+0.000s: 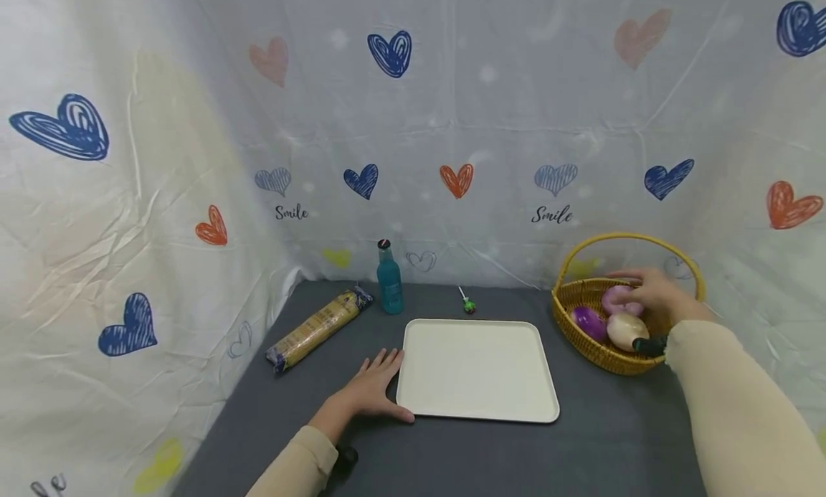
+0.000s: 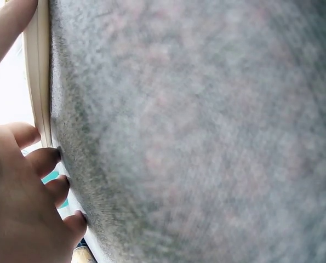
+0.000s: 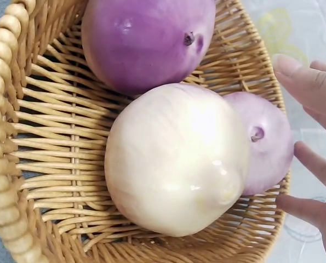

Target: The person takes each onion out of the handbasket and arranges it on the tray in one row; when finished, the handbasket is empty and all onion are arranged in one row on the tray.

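Note:
My left hand (image 1: 371, 389) lies spread at the left edge of a cream rectangular tray (image 1: 477, 371), its thumb by the near corner; the left wrist view shows its fingers (image 2: 45, 161) along the tray's rim (image 2: 38, 76). Over a wicker basket (image 1: 616, 359) reaches my right hand (image 1: 654, 295), fingers extended beside a pale purple round vegetable (image 3: 264, 145) at the far side. Whether the fingertips touch it, I cannot tell. Also in the basket are a dark purple round vegetable (image 3: 143, 41) and a whitish one (image 3: 171, 164), both apart from the hand.
A long yellow packet (image 1: 319, 328) lies at the left of the grey table, near a blue bottle (image 1: 390, 285) standing upright. Behind the tray lies a green lollipop (image 1: 468, 305). The basket's handle (image 1: 629, 235) arches upright. A heart-printed cloth (image 1: 490, 138) hangs around the table.

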`<state>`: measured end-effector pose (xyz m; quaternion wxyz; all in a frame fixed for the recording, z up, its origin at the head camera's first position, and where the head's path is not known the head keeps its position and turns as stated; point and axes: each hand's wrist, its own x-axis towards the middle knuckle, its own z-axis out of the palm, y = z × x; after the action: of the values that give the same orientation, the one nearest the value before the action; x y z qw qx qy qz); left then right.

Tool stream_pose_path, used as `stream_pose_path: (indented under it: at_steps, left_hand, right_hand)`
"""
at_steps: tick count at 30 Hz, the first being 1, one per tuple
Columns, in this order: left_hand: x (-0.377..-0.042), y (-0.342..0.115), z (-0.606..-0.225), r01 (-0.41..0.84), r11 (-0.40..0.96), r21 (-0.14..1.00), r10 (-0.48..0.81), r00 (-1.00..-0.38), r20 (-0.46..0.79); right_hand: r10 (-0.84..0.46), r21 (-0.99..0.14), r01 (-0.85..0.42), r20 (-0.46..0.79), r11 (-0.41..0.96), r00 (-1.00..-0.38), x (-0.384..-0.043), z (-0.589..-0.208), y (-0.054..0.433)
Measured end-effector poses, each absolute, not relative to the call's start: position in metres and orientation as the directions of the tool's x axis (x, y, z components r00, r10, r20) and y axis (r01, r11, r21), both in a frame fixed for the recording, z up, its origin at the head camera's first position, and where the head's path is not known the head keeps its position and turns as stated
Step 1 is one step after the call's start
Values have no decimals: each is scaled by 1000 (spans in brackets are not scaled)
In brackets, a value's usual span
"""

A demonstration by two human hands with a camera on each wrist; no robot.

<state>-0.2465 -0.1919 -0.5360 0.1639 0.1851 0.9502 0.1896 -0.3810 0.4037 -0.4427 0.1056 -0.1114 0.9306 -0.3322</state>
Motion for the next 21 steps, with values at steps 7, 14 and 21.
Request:
stream_pose_path:
  at_steps: [7,14,21]
  left_hand:
    - [-247,-192,-537,285,857,429,416,-874,-250]
    - [-247,-192,-540,289,864,412,413,-875,-252]
    - [-248,-193,-540,280,869,408,403,-879,-255]
  right_hand:
    - [-236,-681,-68,-157,729,-959,-383,-451,404]
    - [-210,-708,-8,-198,706,-957,-381,-455,403]
    - [-220,-631,-79,-147,772,-964,-384,-462,405]
